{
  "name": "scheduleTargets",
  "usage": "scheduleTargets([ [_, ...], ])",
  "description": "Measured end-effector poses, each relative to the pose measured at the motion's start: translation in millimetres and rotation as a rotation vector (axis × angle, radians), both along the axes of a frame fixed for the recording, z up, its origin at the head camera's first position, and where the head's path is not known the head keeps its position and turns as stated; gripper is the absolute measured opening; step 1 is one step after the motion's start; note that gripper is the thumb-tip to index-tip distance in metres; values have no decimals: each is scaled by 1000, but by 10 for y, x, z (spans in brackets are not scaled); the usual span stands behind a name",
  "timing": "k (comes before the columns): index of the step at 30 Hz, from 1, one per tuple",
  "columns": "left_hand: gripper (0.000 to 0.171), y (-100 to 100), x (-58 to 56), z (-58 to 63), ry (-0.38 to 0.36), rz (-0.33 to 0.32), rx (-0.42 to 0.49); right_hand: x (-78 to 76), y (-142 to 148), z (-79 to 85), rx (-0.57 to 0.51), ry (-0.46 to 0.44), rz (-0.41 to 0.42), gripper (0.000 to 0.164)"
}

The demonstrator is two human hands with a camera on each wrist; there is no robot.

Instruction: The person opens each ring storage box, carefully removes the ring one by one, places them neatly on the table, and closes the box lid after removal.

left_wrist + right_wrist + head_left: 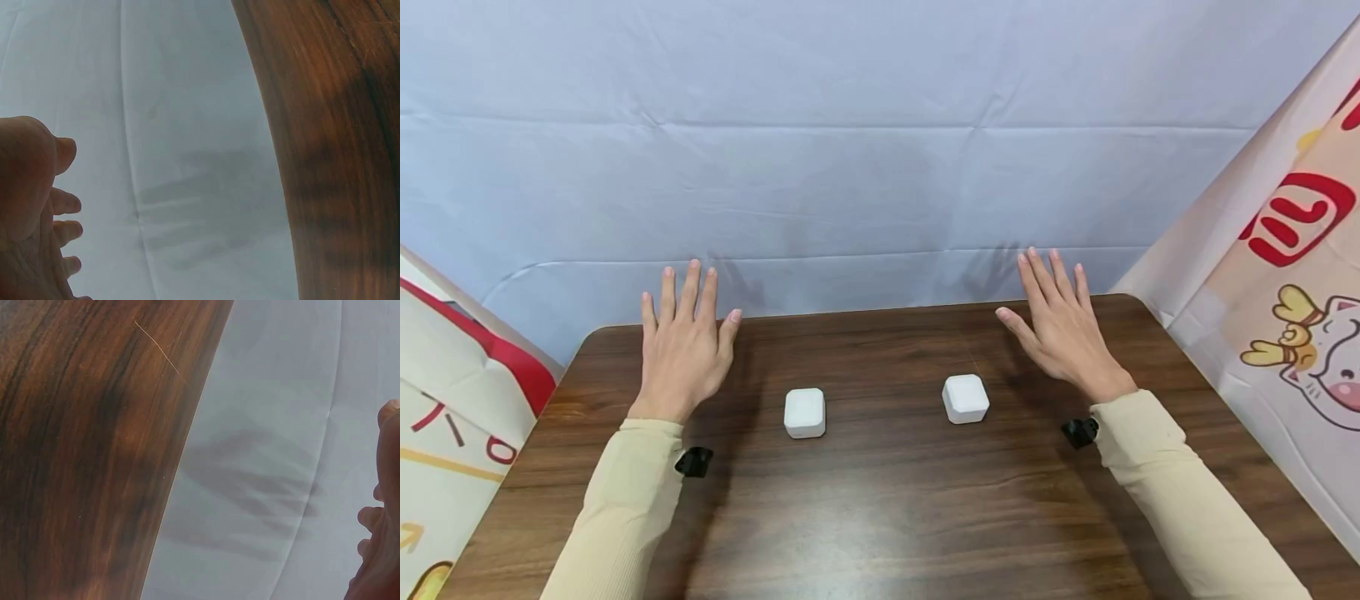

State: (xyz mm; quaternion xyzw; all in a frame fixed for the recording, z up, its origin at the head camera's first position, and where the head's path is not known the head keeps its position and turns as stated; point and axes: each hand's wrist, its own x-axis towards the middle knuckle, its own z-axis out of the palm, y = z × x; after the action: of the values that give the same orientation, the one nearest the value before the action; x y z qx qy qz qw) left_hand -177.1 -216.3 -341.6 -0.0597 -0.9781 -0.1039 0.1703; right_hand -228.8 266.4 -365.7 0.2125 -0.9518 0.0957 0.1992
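Note:
Two small white blocks with rounded corners stand apart on the brown wooden table. The left block (805, 413) is nearest my left hand (683, 358), and the right block (966, 398) is nearest my right hand (1060, 329). Both hands are held palm down with straight, spread fingers, over the table's far part, and neither holds anything. In the left wrist view part of the left hand (28, 206) shows at the left edge; in the right wrist view a sliver of the right hand (384, 531) shows at the right edge.
The wooden table (880, 517) ends at a far edge, with a pale hanging cloth (850, 183) behind it. Printed cloths hang on the left (460, 392) and right (1292, 333). Each wrist carries a small black camera. Hand shadows fall on the pale cloth.

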Motion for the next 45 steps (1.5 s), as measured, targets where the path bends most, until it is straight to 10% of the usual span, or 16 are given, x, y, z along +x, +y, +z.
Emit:
scheduleTargets([
  [20,64,-131,86,-168,10,-64,131,156,-53,-47,-125,-8,43,74],
  [37,63,-143,188,-675,-456,-334,755,678,-775,-186,-509,-341,223,52],
  [45,73,-89,201,-835,-562,-439,721,734,-1182,-254,-530,-382,326,49],
])
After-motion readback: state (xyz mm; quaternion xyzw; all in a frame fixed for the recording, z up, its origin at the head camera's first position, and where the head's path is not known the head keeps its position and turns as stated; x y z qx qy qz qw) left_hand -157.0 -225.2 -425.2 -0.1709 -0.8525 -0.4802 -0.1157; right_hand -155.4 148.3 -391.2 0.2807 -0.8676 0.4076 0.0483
